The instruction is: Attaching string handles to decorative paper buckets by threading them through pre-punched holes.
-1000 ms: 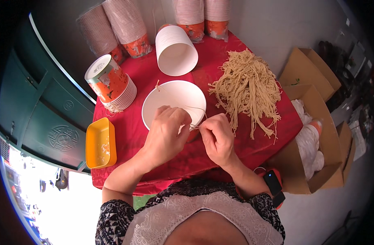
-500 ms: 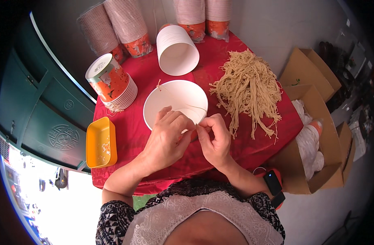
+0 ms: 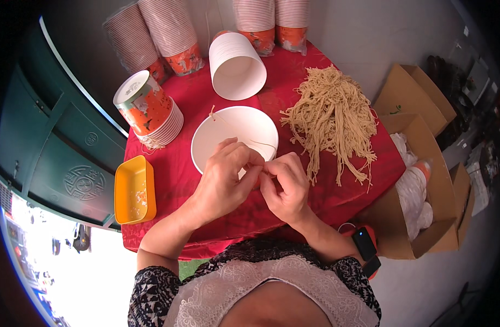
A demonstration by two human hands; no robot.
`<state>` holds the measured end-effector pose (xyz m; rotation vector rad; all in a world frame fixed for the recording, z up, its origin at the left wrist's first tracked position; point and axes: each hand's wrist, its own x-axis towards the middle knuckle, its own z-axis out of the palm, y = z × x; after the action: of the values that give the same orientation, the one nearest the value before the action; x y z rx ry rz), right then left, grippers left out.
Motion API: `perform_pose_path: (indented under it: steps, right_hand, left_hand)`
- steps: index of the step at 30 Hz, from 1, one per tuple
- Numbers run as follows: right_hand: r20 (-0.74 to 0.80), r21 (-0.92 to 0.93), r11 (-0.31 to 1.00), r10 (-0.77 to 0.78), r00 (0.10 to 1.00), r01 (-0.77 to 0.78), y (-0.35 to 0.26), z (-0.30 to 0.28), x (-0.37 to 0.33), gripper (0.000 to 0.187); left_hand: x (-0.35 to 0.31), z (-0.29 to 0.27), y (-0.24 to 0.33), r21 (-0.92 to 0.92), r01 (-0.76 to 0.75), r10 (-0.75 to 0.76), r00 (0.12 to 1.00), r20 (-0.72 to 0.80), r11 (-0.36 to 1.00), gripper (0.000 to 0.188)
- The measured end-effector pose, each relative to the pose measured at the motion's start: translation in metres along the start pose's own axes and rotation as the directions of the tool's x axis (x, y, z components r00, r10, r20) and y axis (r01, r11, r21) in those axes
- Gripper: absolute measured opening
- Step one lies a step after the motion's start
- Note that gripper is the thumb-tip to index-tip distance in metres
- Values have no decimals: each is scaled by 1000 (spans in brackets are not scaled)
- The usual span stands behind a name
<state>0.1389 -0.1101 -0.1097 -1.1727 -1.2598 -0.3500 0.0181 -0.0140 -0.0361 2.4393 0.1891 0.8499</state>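
An open white paper bucket (image 3: 220, 128) stands in front of me. A thin tan string (image 3: 213, 115) hangs over its far-left rim with a knotted end, and another stretch of it curves across the inside toward the right rim. Over the bucket's near edge, my left hand (image 3: 228, 177) and my right hand (image 3: 287, 185) meet, thumbs and forefingers pinched together fingertip to fingertip. They seem to pinch the string's near end, though the fingers mostly cover it. On the right lies a heap of tan strings (image 3: 337, 117).
A stack of white buckets (image 3: 239, 73) lies on its side behind. Upturned orange buckets (image 3: 146, 106) stand left, above a yellow tray (image 3: 135, 212). Wrapped bucket stacks (image 3: 171, 32) line the wall. Right of the red-covered table (image 3: 293, 240) are cardboard boxes (image 3: 441, 218) and a phone-like device (image 3: 364, 243).
My fingertips have drawn closer together, and the left fingers have curled in slightly. The right fingers have closed further. The bucket and string heap stay in place.
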Motion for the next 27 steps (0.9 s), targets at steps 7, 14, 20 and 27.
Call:
perform_pose_path:
  steps: [7,14,20,27]
  right_hand:
    - [-12,-1,1000,5,1000,-5,2,1,0,25]
    - [11,147,973,179,984,-179,-3,-2,-1,21]
    - [22,148,971,189,982,-190,-5,-4,0,19]
    - [33,146,963,224,974,-226,-4,-3,-2,18]
  left_hand:
    - [3,1,2,-16,-46,46,999,-13,999,14]
    - [3,-2,-4,42,-91,92,996,-7,995,23]
    - [-2,-8,2,-54,59,-57,998,34,997,24]
    - [-3,-8,1,129,-55,51,998,34,990,21]
